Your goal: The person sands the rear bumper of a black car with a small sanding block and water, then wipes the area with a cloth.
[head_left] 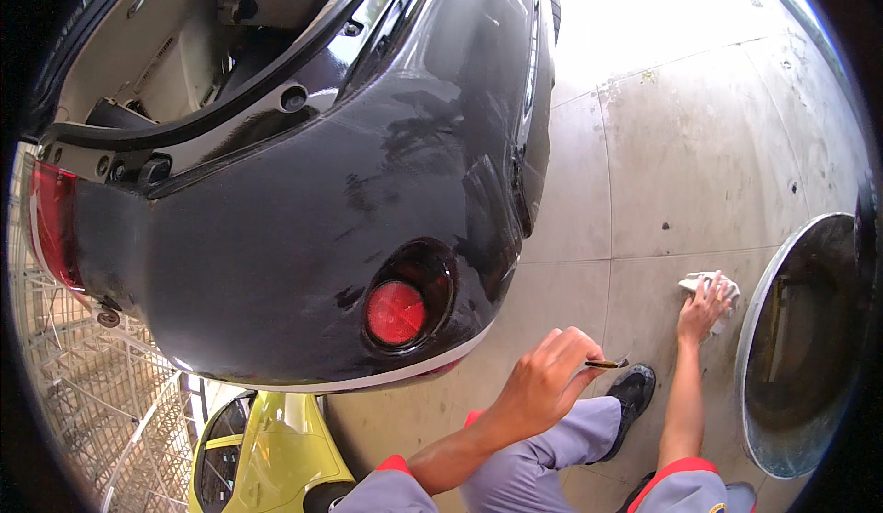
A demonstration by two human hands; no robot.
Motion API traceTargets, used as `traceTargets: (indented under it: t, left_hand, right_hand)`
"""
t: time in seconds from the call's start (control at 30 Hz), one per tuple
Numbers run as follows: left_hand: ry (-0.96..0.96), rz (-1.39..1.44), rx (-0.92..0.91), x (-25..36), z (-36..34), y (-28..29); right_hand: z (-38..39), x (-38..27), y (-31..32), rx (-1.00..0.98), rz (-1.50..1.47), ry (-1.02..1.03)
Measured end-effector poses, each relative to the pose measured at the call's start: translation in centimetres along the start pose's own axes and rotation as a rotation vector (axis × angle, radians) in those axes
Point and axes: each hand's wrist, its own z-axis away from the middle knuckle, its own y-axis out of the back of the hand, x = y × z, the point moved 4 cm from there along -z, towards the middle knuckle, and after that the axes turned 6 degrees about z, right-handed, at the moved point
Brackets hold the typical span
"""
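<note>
We pinch a thin, flat piece point(604, 364) in our left hand point(552, 372), apparently by one end to leave the other free; our right hand point(703, 311) grips a bunched white cloth point(730, 291) near the round tub point(748, 403), likely placed within reach.

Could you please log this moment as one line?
Left hand: pinching small flat piece | Right hand: on bunched white cloth | Nearby: dark car, round red light

Left forearm point(460, 449) slants toward two o'clock, the left hand point(555, 366) curled in a pinch; right forearm point(682, 407) points to twelve, the right hand point(705, 313) gripping, back upward.
</note>
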Motion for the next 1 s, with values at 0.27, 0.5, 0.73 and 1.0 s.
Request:
traceTargets:
  t: [0.27,0.5,0.73,1.0]
  left_hand:
    - [0.020,-0.044,-0.075,0.1,0.5,-0.1]
    - [0.011,-0.195,-0.332,-2.4,1.8,-1.8]
    - [0.125,-0.255,-0.473,-5.7,3.1,-1.0]
    - [0.127,-0.330,-0.408,-8.8,5.6,0.9]
  right_hand:
    - [2.8,4.2,-1.0,0.156,-0.121,-0.042]
    - [-4.5,-5.7,7.7,0.342,-1.285,0.012]
    - [-0.3,-21.3,38.5,0.527,-1.492,0.831]
    - [1.3,-28.2,46.5,0.504,-1.559,0.955]
